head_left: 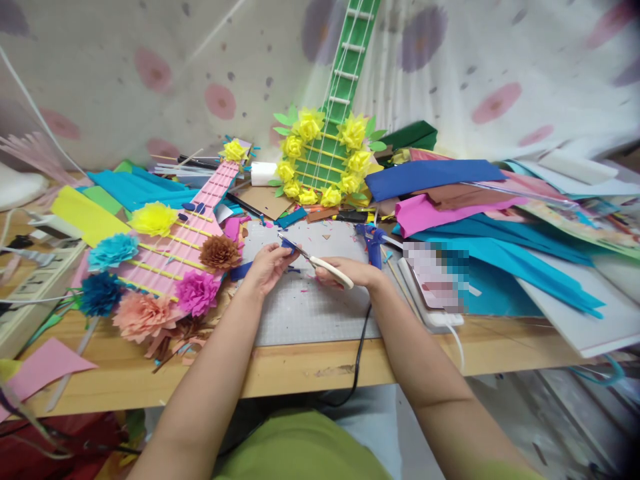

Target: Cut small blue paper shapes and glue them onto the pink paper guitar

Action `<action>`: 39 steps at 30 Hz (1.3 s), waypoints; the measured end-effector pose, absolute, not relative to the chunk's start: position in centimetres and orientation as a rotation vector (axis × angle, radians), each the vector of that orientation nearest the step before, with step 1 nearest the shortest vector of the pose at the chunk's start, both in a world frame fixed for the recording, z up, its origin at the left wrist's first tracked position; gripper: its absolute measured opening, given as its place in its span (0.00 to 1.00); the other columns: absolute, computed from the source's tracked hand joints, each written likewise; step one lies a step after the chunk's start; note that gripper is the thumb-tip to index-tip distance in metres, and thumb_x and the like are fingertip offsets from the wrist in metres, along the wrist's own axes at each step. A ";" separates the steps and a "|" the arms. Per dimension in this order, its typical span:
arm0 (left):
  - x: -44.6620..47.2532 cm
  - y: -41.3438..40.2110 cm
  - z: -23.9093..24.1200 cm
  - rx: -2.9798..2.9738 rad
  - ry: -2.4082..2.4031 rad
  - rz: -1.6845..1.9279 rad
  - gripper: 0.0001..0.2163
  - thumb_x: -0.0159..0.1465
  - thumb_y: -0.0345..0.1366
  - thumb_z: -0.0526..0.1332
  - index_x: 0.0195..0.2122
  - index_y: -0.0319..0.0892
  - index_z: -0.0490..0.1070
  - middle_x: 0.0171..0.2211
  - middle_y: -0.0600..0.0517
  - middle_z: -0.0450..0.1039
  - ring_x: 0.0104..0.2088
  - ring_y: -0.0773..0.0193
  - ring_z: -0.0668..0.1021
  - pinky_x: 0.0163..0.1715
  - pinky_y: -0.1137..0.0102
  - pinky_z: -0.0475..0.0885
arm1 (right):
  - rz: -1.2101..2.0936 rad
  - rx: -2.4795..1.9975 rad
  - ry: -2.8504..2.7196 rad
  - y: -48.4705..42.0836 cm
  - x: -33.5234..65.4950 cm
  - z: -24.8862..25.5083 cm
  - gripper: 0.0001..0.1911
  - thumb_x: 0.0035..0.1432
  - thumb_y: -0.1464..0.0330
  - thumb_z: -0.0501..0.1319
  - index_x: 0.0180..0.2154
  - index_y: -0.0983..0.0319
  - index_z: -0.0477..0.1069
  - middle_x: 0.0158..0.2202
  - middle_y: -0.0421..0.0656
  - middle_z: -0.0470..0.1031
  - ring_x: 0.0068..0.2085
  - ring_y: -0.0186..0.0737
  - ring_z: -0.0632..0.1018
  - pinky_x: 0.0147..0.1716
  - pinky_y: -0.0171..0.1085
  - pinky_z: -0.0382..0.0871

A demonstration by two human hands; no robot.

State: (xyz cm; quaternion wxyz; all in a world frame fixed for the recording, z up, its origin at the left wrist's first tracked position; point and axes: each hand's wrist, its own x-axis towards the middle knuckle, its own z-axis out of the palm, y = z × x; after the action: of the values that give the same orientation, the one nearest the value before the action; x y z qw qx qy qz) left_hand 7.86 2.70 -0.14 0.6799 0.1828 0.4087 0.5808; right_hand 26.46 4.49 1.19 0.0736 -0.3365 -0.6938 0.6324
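My right hand [345,272] is closed around a pair of scissors [327,267] with cream handles, the blades pointing up and left. In my left hand [270,268] a small piece of dark blue paper [289,244] is pinched between the fingertips, right at the scissor blades. Both hands are above a grey cutting mat [310,317]. Left of them lies a pink paper guitar [155,265] ringed with paper flowers. A green paper guitar [320,157] with yellow flowers leans upright behind the mat.
A blue glue gun [373,243] stands at the mat's right edge, its black cable [361,353] hanging over the table front. A phone [430,277] rests farther right, beside crepe paper sheets [505,243]. A power strip [40,297] sits at left.
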 end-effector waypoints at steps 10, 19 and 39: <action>7.1 2.8 0.1 0.482 0.948 1.213 0.07 0.46 0.19 0.61 0.21 0.36 0.65 0.24 0.49 0.73 0.32 0.66 0.78 0.41 0.71 0.73 | 1.900 -0.994 -2.135 4.5 26.8 1.3 0.25 0.47 0.47 0.58 0.26 0.62 0.57 0.17 0.31 0.56 0.16 0.23 0.58 0.14 0.27 0.51; 6.6 2.6 -0.2 0.548 0.973 1.160 0.10 0.44 0.20 0.63 0.23 0.37 0.63 0.22 0.53 0.73 0.27 0.67 0.78 0.34 0.70 0.75 | 1.986 -0.958 -2.117 4.8 27.7 1.2 0.26 0.45 0.45 0.59 0.29 0.62 0.58 0.17 0.30 0.54 0.16 0.23 0.55 0.13 0.28 0.47; 5.8 2.5 -0.5 0.702 1.013 1.108 0.18 0.42 0.25 0.69 0.28 0.39 0.60 0.24 0.55 0.72 0.30 0.62 0.79 0.30 0.69 0.75 | 1.782 -1.126 -1.894 5.1 27.6 0.7 0.22 0.47 0.51 0.60 0.23 0.61 0.57 0.14 0.31 0.59 0.14 0.25 0.61 0.13 0.28 0.53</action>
State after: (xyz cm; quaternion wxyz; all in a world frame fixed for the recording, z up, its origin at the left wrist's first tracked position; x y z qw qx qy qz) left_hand 5.78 2.52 -0.48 0.6758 0.3124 0.4506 0.4927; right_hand 27.56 5.06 0.65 0.1534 -0.3927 -0.6605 0.6213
